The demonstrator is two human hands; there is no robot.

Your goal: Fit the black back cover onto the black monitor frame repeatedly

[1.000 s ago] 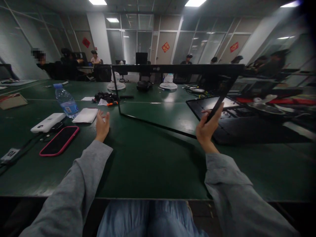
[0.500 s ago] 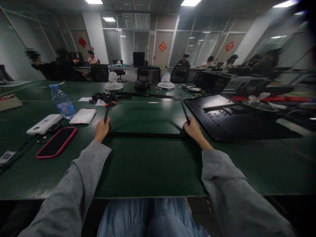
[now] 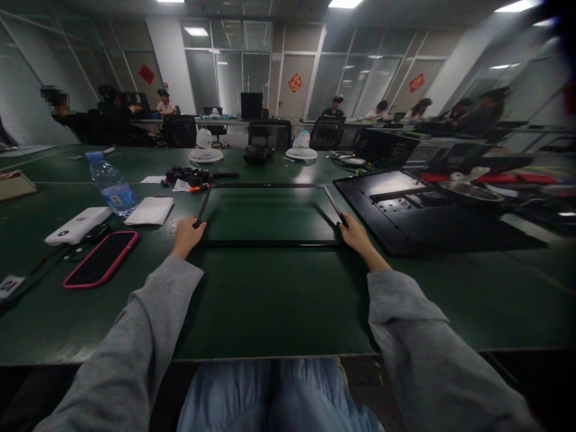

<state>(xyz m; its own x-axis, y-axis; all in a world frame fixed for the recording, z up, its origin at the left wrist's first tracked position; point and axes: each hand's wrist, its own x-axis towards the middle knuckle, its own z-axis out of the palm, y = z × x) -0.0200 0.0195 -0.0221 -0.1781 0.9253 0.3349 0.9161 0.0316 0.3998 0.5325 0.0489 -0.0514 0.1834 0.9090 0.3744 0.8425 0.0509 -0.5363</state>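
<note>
A thin black rectangular frame (image 3: 270, 243), like a monitor bezel, spans the space between my hands above the green table (image 3: 279, 300). Through its open middle the table surface shows. My left hand (image 3: 188, 235) is closed around the left side bar, and my right hand (image 3: 353, 233) grips the right side bar. The near bar lies low, close to the tabletop; whether it touches cannot be made out. To the right of my right hand lies a large black panel (image 3: 396, 222), resembling a monitor back.
Left of my left hand are a folded white paper (image 3: 150, 211), a tilted water bottle (image 3: 112, 186), a white power bank (image 3: 78, 226) and a pink-edged phone (image 3: 101, 260). Black gear (image 3: 186, 175) and two white fans (image 3: 206, 155) stand farther back. People sit at distant desks.
The far bar of the frame has come down and toward me, so the frame lies flatter. Both hands keep their grip on the side bars.
</note>
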